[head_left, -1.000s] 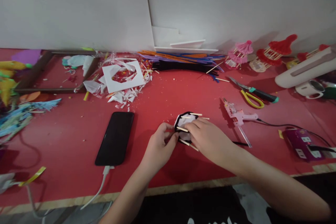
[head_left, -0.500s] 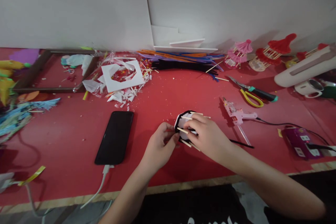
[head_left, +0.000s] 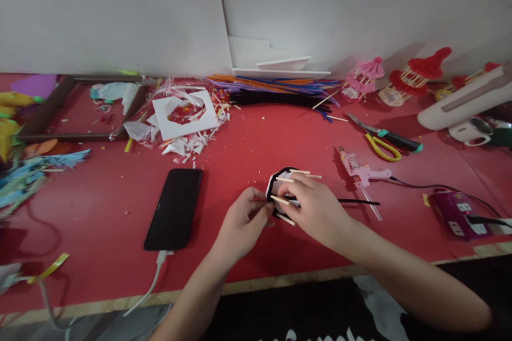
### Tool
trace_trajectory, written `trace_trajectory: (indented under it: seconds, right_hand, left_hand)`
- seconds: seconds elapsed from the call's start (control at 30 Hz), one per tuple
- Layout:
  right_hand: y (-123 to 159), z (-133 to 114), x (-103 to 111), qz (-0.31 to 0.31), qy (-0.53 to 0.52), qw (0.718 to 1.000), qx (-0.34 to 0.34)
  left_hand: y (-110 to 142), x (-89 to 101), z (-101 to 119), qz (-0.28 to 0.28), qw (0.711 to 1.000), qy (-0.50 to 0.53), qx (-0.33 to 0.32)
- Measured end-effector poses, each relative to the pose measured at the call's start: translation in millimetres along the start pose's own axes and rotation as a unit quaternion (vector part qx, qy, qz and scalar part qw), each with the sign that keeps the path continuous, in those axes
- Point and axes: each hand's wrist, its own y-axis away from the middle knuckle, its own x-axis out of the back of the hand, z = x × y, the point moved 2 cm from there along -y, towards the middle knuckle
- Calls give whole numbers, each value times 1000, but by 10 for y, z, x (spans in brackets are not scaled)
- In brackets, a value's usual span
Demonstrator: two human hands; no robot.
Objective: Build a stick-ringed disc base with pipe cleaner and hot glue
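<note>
A small white disc edged in black, with several short wooden sticks standing out from its rim, is between my hands just above the red table. My left hand pinches the disc's near-left edge between thumb and fingers. From above, my right hand reaches over the disc, its fingers closed on a black pipe cleaner. The strip runs across the disc, and its free end sticks out to the right under that hand. Part of the disc is hidden beneath my right fingers.
A phone on a cable lies left. To the right are a pink glue gun, pliers and a purple power box. Pipe cleaners, white scraps and pink and red models line the back.
The free end of the black pipe cleaner has swung up, away from me, and now lies nearly level. Both hands keep almost the same place on the disc.
</note>
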Motion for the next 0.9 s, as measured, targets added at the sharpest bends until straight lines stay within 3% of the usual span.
trace_trajectory:
  seconds: [0.2,0.37,0.53,0.77,0.9]
  right_hand:
    - [1,-9,3,14,-3,1000,2]
    - [17,-14,-22,17,15,1000,1]
    - [46,-2,-16,30,32,999,17]
    - [53,-37,23,54,41,996,55]
    - [61,-42,37,67,72,993,59]
  left_hand:
    - [-11,1,4,13,999,-35,-24]
    - [14,3,-21,57,992,-103,-50]
    - [58,-13,23,54,984,-155,-63]
    - [72,-62,114,147,946,-268,-104]
    - [65,-63,104,153,947,-263,-104]
